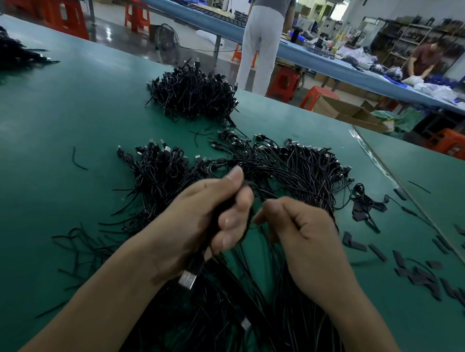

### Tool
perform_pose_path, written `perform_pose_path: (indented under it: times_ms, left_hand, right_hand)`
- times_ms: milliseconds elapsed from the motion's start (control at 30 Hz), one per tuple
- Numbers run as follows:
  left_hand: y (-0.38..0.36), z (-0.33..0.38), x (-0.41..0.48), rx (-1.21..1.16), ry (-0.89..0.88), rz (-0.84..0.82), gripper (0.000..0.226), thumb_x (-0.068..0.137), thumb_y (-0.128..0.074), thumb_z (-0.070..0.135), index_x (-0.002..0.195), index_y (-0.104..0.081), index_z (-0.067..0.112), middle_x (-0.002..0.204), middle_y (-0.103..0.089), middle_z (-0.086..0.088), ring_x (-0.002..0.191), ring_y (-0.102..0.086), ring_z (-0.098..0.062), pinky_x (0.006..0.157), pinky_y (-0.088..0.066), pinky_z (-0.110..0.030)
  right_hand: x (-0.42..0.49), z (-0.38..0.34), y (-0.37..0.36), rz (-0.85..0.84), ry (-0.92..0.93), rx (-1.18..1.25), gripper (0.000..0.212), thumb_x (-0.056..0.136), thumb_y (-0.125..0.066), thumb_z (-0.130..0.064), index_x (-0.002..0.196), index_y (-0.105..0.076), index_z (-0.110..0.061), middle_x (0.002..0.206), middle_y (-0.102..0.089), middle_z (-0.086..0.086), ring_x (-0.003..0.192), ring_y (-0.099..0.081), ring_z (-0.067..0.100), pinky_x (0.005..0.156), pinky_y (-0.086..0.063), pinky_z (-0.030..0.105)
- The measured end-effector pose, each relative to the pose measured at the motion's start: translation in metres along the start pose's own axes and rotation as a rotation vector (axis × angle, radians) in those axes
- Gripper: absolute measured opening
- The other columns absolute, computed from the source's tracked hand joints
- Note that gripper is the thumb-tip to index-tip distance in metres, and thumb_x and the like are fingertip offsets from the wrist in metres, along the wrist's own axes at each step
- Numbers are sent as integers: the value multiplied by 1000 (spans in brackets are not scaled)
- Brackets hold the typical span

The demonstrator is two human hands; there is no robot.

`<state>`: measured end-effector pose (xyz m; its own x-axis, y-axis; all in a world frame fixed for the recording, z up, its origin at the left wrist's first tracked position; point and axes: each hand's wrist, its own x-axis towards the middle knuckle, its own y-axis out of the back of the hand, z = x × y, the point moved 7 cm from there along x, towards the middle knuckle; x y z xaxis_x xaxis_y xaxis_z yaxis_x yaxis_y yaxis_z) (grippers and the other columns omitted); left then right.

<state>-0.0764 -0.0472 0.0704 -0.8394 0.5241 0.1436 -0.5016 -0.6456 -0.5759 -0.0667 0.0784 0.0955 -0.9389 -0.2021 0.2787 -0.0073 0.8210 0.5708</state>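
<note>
USB cable (193,271) hangs plug-down from the left hand (196,220), whose fingers (234,219) curl round it; the right hand (301,231) pinches its wire.

The left hand (193,222) hides most of the cable (193,268) it grips

no legible text, labels or numbers anywhere

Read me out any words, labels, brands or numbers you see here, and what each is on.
None can be read.
The USB cable gripped by the left hand shows no marking.
Any print on the cardboard box is too blurred to read.
</note>
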Motion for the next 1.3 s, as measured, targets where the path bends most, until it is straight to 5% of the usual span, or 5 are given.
perform_pose_path:
  times_ms: [233,433,567,967,1300]
  left_hand:
    - [26,7,3,212,-289,356,35,98,-49,30,105,-74,7,100,-77,-10,95,-74,-22,75,-57,-20]
    - [22,-2,4,966,-162,325,31,103,-48,25,83,-71,19,72,-72,7,66,-68,-6,60,-54,-22]
    - [4,-24,3,662,103,95,45,106,-40,30,74,-65,9,57,-64,2,48,-59,-8,49,-45,-16]
    - [1,-27,-1,427,196,-51,56,100,-40,54,54,-38,23,45,-36,6,40,-38,-10,46,-36,-16]
    - [21,-22,6,626,139,175,55,101,-41,21,46,-45,23,51,-42,7,45,-38,-5,47,-35,-11]
  right_hand:
    - [-14,1,-39,-288,-49,-149,30,104,-47,-25,75,-56,-21,64,-52,-6,51,-40,8,47,-32,22]
    - [-8,-11,-14,-190,72,-335,20,95,-60,-35,78,-64,-28,74,-58,-15,74,-54,3,62,-38,17]
    - [-1,-18,7,-101,112,-105,12,87,-74,-27,77,-69,-28,73,-68,-14,67,-63,2,61,-43,9]
    - [1,-9,4,-236,52,106,17,82,-68,-43,85,-61,-28,82,-63,3,77,-59,31,73,-52,49]
    - [-5,-25,-9,-192,118,-215,20,96,-62,-21,82,-52,-30,71,-58,-23,66,-54,0,57,-39,8]
